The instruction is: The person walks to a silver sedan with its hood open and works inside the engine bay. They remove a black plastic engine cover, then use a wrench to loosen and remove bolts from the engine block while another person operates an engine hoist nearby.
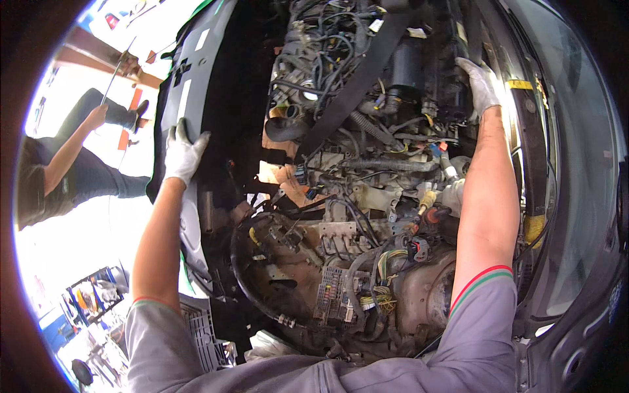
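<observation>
My left hand (183, 154), in a light glove with dark fingertips, lies with fingers spread on the silver-grey front panel (171, 98) of a vehicle. At the far right of the engine bay, my gloved right hand (481, 85) rests its outstretched fingers against a dark part beside the engine. Between my arms is the opened engine bay, with the engine (406, 65) toward the far end. A wide black strap (357, 82) runs diagonally across it. Nearer to me are a fuse box (333, 291) and a bundle of loose coloured wires (381, 298).
A corrugated hose (390, 165) crosses the bay. A thick black cable (239, 275) curves along its left side. The windshield (580, 131) is on the right. Beyond the front panel, another person (75, 160) holds a thin rod. A tool cart (92, 301) stands at lower left.
</observation>
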A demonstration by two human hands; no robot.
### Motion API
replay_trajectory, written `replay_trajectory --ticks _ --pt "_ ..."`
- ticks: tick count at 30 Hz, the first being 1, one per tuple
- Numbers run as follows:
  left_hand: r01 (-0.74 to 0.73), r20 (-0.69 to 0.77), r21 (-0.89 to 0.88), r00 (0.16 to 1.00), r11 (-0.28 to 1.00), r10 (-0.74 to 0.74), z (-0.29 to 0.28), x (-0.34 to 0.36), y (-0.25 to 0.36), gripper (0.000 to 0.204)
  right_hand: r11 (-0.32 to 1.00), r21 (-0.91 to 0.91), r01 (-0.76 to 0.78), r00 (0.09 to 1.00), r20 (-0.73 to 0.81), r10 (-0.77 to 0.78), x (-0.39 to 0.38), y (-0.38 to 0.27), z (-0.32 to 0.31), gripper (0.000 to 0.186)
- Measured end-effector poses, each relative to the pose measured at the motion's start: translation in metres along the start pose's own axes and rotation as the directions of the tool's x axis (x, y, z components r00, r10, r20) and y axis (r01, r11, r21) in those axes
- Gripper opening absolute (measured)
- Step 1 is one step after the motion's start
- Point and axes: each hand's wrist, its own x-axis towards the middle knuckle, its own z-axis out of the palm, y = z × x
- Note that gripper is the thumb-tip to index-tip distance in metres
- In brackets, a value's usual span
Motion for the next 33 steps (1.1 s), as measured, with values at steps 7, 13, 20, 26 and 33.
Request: replay_trajectory --ticks 7,13,20,26,33 --pt "0.015 -0.191 -0.129 0.981 0.992 -0.040 0.034 0.001 -0.011 0.083 0.901 -0.428 0.074 0.989 -0.084 -0.122 -0.003 -0.001 0.009 0.038" --pt "0.043 -0.183 -0.087 0.981 0.995 -0.058 0.023 -0.005 -0.005 0.083 0.968 -0.249 -0.019 0.980 -0.198 -0.032 -0.037 -0.025 0.027 0.057" --pt "0.041 -0.169 -0.075 0.984 0.996 -0.053 0.046 0.006 -0.026 0.080 0.919 -0.391 0.059 0.967 -0.204 -0.149 -0.047 -0.006 0.025 0.043" --pt "0.137 -0.090 0.172 0.988 0.976 -0.122 -0.008 -0.007 0.036 0.073 0.462 -0.883 0.083 0.972 -0.031 -0.235 -0.028 0.013 0.033 0.034" --pt "-0.667 -0.292 -0.661 0.651 0.344 0.701 -0.092 -0.132 0.284 0.013 0.865 -0.502 -0.007 0.968 -0.221 -0.120 -0.050 -0.015 0.031 0.041"
